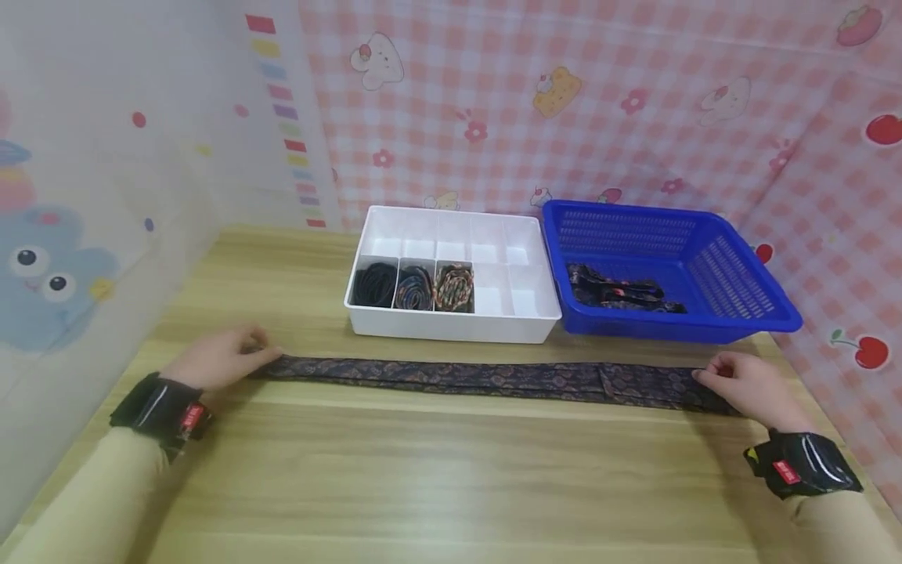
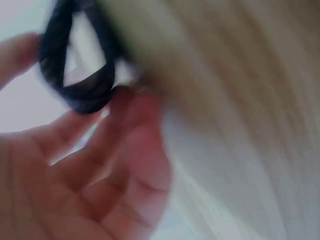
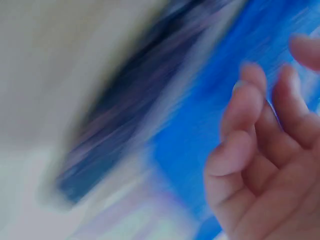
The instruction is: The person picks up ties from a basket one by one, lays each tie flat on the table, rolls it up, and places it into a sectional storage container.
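A dark paisley necktie point(image 1: 458, 377) lies stretched crosswise on the table, with a step in its outline near its right part. My left hand point(image 1: 221, 356) pinches its left end. In the left wrist view the necktie point(image 2: 87, 97) bends into a loop between thumb and fingers of the left hand point(image 2: 100, 170). Over the wide right end is my right hand point(image 1: 750, 388), fingers loosely bent. The blurred right wrist view shows the necktie point(image 3: 135, 95) apart from the right hand point(image 3: 270, 150), with nothing between thumb and fingers.
Behind the necktie stands a white divided box point(image 1: 451, 325); three front-left compartments hold rolled fabric strips point(image 1: 416, 290). Beside it on the right, a blue basket point(image 1: 676, 333) holds folded dark patterned strips point(image 1: 620, 291). Patterned cloth point(image 1: 564, 117) hangs behind the wooden table point(image 1: 437, 478).
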`<state>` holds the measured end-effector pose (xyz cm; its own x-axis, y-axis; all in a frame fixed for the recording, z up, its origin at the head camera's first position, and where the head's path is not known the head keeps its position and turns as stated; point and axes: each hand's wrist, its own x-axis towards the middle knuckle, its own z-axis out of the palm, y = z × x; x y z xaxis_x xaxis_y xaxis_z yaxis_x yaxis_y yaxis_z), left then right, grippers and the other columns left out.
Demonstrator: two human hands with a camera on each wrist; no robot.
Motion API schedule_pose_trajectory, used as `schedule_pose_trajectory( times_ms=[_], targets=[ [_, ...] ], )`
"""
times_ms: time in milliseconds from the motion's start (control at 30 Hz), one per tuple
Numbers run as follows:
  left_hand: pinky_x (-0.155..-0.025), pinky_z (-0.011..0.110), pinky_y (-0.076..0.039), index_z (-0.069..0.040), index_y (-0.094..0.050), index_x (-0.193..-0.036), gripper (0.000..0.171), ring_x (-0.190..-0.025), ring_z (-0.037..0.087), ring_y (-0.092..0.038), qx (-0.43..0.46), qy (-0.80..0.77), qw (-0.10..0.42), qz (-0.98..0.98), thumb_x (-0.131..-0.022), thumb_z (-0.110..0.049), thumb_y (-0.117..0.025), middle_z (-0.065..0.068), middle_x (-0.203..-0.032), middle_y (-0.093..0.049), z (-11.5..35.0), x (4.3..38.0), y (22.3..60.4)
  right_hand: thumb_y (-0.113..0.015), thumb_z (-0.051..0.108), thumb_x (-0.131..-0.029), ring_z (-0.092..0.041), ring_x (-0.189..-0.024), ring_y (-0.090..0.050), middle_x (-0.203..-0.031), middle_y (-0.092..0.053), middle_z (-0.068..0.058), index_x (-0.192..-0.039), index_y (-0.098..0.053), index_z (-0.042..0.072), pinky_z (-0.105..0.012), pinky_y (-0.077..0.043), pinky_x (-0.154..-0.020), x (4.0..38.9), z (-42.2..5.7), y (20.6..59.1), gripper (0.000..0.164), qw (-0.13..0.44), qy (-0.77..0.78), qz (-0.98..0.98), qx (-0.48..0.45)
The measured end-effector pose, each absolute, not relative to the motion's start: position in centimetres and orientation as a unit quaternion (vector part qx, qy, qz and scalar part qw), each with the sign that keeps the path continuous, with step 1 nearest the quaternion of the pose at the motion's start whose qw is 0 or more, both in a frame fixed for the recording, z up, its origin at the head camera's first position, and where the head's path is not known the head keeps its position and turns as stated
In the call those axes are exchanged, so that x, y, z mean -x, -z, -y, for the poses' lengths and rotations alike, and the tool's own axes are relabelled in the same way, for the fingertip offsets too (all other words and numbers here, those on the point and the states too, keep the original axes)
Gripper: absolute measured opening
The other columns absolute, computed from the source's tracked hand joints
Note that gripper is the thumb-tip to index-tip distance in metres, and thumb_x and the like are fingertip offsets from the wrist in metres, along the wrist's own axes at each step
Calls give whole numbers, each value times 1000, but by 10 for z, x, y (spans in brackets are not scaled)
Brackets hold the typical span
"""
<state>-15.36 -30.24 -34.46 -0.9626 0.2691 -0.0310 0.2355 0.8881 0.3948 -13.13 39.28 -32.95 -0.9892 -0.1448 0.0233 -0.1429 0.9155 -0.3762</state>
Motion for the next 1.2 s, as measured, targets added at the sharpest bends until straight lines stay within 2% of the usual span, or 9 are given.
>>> schedule_pose_trajectory(
  times_ms=[133, 300, 500, 667, 767, 867, 967, 1067, 1200],
  targets=[
    [-76, 56, -49, 3, -56, -120, 47, -92, 42, -62, -121, -235, 70, -962, -95, -37, -60, 29, -108, -64, 312, 151, 344, -65, 30, -93, -9, -54, -42, -62, -48, 8, -75, -60, 17, -27, -35, -52, 133, -305, 312, 23, 45, 221, -960, 168],
    [-62, 38, -47, 2, -52, -128, 48, -75, 25, -58, -79, -283, 49, -955, -91, -25, -65, 19, -94, -64, 315, 151, 351, -66, 30, -91, -6, -72, -55, -84, -63, 11, -93, -70, 18, -27, -48, -66, 151, -174, 316, 13, 118, 289, -885, 344],
    [-61, 34, -48, 1, -50, -132, 52, -68, 24, -60, -45, -341, 11, -939, -90, -25, -67, 19, -94, -64, 294, 152, 338, -65, 32, -91, -17, -99, -60, -125, -59, -7, -128, -62, 6, -29, -48, -87, 171, -46, 329, 45, 134, 254, -837, 465],
    [-69, 34, -49, -1, -53, -129, 49, -84, 27, -62, -71, -369, -19, -927, -89, -23, -70, 15, -96, -65, 278, 150, 324, -63, 36, -90, -21, -131, -44, -151, -38, -11, -143, -46, 6, -24, -32, -107, 178, 13, 342, 64, 148, 179, -841, 489],
    [-72, 37, -50, -1, -56, -127, 47, -86, 28, -63, -96, -374, -26, -922, -87, -22, -71, 12, -92, -65, 265, 150, 323, -64, 36, -88, -21, -136, -38, -149, -41, -11, -141, -49, 5, -23, -27, -109, 180, 27, 349, 63, 150, 160, -841, 494],
    [-73, 36, -49, -1, -56, -126, 49, -84, 24, -63, -128, -376, -13, -917, -87, -25, -73, 7, -89, -63, 251, 150, 327, -65, 34, -89, -18, -127, -48, -138, -53, -8, -131, -60, 6, -22, -35, -103, 184, 28, 351, 51, 147, 184, -844, 481],
    [-69, 34, -49, 0, -51, -131, 59, -79, 19, -61, -159, -377, 17, -912, -86, -29, -75, 4, -87, -63, 243, 150, 332, -65, 31, -90, -11, -96, -60, -108, -68, -1, -110, -72, 9, -20, -46, -81, 188, 25, 349, 30, 140, 240, -852, 445],
    [-64, 31, -47, 2, -45, -136, 63, -74, 14, -58, -179, -372, 33, -910, -87, -26, -73, 1, -86, -62, 240, 150, 338, -67, 29, -89, -7, -69, -56, -80, -67, 6, -92, -74, 13, -20, -43, -61, 187, 22, 346, 18, 117, 282, -863, 403],
    [-64, 32, -48, 2, -46, -136, 53, -73, 14, -57, -192, -360, 29, -913, -90, -13, -68, 2, -85, -63, 240, 149, 343, -68, 29, -89, -9, -82, -59, -93, -69, 4, -101, -73, 11, -21, -47, -73, 180, 19, 346, 22, 76, 258, -870, 412]
  ],
)
